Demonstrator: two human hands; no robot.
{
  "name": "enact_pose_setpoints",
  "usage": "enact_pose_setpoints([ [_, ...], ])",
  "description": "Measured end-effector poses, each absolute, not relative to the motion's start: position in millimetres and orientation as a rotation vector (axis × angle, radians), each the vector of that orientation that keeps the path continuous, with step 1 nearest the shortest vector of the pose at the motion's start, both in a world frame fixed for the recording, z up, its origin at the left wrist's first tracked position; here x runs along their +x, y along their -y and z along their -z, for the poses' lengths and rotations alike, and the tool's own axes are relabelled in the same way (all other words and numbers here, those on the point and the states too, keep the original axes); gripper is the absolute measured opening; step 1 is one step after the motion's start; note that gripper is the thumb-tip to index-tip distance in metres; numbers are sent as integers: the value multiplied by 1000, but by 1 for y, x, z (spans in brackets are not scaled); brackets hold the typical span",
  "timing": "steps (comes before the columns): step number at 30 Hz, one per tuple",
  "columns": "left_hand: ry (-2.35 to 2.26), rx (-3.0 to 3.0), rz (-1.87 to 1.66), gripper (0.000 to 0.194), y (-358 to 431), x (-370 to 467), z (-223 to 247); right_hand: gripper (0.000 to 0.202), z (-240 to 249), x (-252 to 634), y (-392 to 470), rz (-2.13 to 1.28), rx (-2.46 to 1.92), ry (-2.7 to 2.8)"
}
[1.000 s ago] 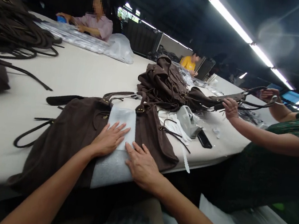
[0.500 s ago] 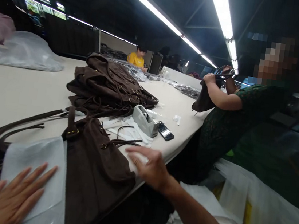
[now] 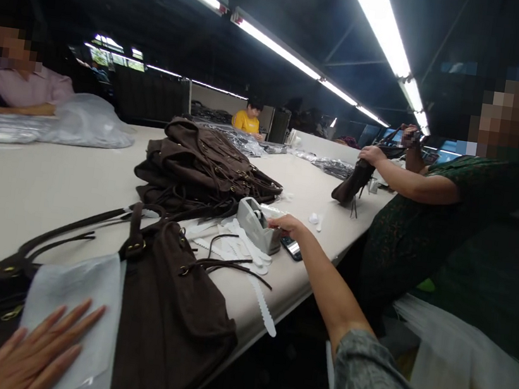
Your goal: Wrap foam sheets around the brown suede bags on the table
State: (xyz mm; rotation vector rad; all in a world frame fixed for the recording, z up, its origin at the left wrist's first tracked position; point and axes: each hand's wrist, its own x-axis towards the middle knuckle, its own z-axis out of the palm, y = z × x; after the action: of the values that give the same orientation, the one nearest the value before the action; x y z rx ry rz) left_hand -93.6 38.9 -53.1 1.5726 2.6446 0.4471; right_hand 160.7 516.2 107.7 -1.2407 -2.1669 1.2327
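My left hand point(image 3: 45, 348) lies flat, fingers spread, on a white translucent sheet point(image 3: 100, 275). Beneath that sheet is a dark brown bag point(image 3: 167, 316) with brass-coloured fittings, lying on the table. Farther off, my right hand point(image 3: 288, 226) reaches to the grey tape dispenser point(image 3: 255, 226), its fingertips together at the dispenser's near end. Anything pinched there is too small to make out. Several white strips with scalloped edges point(image 3: 264, 307) lie between the bag and the dispenser. A phone point(image 3: 291, 248) rests just below my right wrist.
A pile of brown bags point(image 3: 206, 165) stands behind the dispenser on the white table point(image 3: 69, 185). At right, a co-worker in dark green point(image 3: 406, 239) holds up another bag point(image 3: 354, 183). Clear plastic point(image 3: 91, 124) lies at far left by a person in pink point(image 3: 39, 86).
My right hand has moved from beside the bag's edge forward to the tape dispenser. My left hand stays flat on the sheet. The view has shifted left, and the co-worker's bag hangs differently.
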Motion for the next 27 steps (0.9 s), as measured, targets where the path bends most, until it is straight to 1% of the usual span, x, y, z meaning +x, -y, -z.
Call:
enact_pose_setpoints([
  [3,-2682,1478,-648,52,-40,-87,54,19,-112,160,-516,-1208,-1180,2129],
  [9,-2669,1519,-671,56,-42,-84,51,27,-126,180,-499,-966,-1014,2162],
  [15,-2684,1563,-635,54,-39,-84,54,24,-111,211,-482,-668,-1171,2277],
  [21,-2708,1612,-545,53,-38,-85,54,18,-81,213,-473,-524,-1368,2241],
  [25,-2708,1550,-385,51,-42,-67,30,15,-75,222,-456,-445,-1494,2195],
  [27,-2675,1493,-325,54,-44,-51,10,19,-79,230,-432,-502,-1422,2182],
])
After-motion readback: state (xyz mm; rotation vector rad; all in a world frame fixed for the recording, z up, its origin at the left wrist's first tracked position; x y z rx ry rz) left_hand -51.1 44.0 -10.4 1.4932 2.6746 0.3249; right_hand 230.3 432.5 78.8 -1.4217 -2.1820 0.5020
